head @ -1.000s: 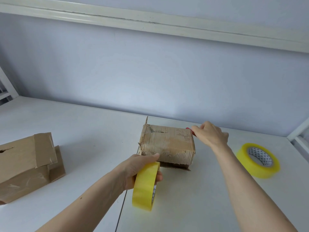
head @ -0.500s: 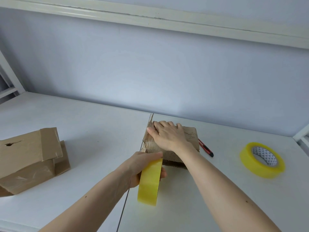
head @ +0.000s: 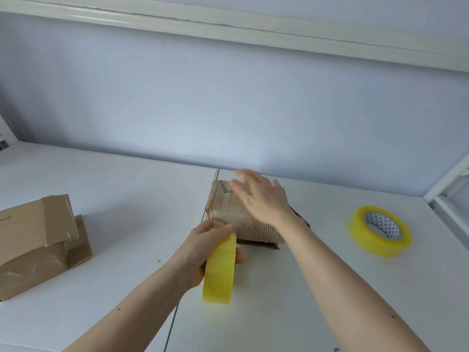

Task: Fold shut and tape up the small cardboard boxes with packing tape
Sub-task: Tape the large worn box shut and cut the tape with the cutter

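Note:
A small worn cardboard box (head: 228, 212) lies in the middle of the white table (head: 127, 194), its flaps folded shut. My left hand (head: 205, 247) grips an upright roll of yellow packing tape (head: 219, 271) just in front of the box's near left corner. My right hand (head: 261, 199) lies over the top of the box with fingers straight and spread, slightly blurred. It hides much of the box's top. A red and black cutter (head: 300, 217) peeks out behind my right wrist.
A second yellow tape roll (head: 379, 233) lies flat at the right. Two brown cardboard boxes (head: 38, 240) sit at the left edge. A wall runs close behind the table, and a white frame (head: 446, 189) stands at the far right.
My right hand left the cutter beside the box, came onto the box's top and now slides across it. The left hand keeps the tape roll by the box.

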`<state>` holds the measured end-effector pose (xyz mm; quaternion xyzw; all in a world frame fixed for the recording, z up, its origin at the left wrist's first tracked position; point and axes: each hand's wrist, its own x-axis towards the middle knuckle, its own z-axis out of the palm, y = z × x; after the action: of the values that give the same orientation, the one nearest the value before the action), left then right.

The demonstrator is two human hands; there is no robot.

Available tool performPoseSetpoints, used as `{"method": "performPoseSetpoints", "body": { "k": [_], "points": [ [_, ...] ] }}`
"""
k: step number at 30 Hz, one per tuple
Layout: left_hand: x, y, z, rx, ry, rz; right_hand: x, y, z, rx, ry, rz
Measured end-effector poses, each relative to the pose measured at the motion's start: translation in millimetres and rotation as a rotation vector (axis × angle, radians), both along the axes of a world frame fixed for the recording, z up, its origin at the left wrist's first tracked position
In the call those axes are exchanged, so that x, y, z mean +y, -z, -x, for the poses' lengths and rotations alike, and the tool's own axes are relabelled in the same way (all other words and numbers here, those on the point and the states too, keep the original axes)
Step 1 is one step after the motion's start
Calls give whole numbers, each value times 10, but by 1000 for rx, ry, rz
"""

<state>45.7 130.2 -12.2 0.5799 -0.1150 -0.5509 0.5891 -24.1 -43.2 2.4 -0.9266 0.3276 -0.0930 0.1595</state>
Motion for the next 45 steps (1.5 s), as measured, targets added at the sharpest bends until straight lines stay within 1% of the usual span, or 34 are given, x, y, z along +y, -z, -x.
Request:
{"method": "performPoseSetpoints", "body": {
  "k": [2, 3, 4, 5, 6, 8, 10, 14, 17, 18, 19, 22, 23, 24, 25, 27, 30, 36, 41, 45],
  "points": [
    [-1, -5, -13, -9, -7, 3, -213, -13, 268, -297, 230, -17],
    [-7, -9, -22, -13, -5, 5, -340, 13, 432, -391, 373, -18],
    [-16, -13, -29, -19, -1, 5, -463, 72, 602, -424, 507, -22],
    [-30, -15, -35, -28, 0, 6, -558, 143, 750, -399, 602, -35],
    [-49, -14, -40, -36, -3, 7, -626, 234, 864, -327, 647, -68],
    [-100, -15, -54, -48, -17, 14, -694, 446, 981, -153, 634, -153],
    [-154, -26, -68, -57, -30, 21, -693, 613, 1005, -45, 616, -212],
    [-228, -48, -72, -65, -39, 31, -722, 727, 991, -34, 618, -187],
    [-220, -53, -51, -73, -28, 32, -783, 732, 1007, 22, 614, -218],
    [-210, -53, -43, -77, -24, 33, -801, 721, 1017, 7, 609, -226],
    [-197, -55, -33, -82, -20, 35, -822, 691, 1023, -54, 608, -241],
    [-166, -42, -14, -81, -21, 47, -776, 443, 976, -437, 568, -374],
    [-155, -34, -10, -76, -24, 52, -721, 304, 946, -541, 496, -401],
    [-147, -30, -5, -71, -25, 56, -646, 147, 908, -590, 386, -410],
    [-138, -25, 0, -67, -27, 60, -564, 3, 870, -589, 257, -405],
    [-122, -22, 7, -58, -34, 68, -381, -212, 804, -475, 31, -364],
    [-108, -6, 17, -35, -59, 82, -162, -308, 776, -230, -135, -224],
    [-105, 48, 60, -28, -92, 99, 66, -422, 803, -57, -214, -78],
    [-127, 53, 61, -34, -106, 89, 155, -401, 722, 38, -188, 7],
    [-135, 63, 50, -35, -123, 93, 203, -408, 670, 172, -206, 124]
  ]
}}
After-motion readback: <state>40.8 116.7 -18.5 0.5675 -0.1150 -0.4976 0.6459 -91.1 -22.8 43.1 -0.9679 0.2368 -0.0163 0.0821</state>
